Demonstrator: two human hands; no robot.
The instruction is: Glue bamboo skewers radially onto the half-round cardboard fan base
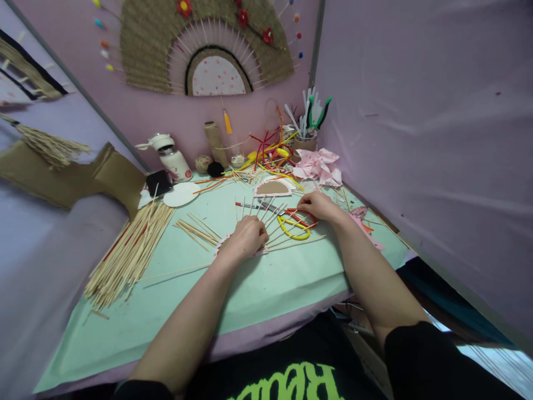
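Your left hand (245,238) lies knuckles-up on a pink card (220,244) on the bench (175,300), fingers curled, pressing a fan of thin sticks (277,225); whether they pinch one I cannot tell. Your right hand (318,205) rests just beyond, fingers bent onto the red loop (302,215) beside the yellow loop (293,229). A stick bundle (129,253) lies left. Farther back stands a bottle (172,158).
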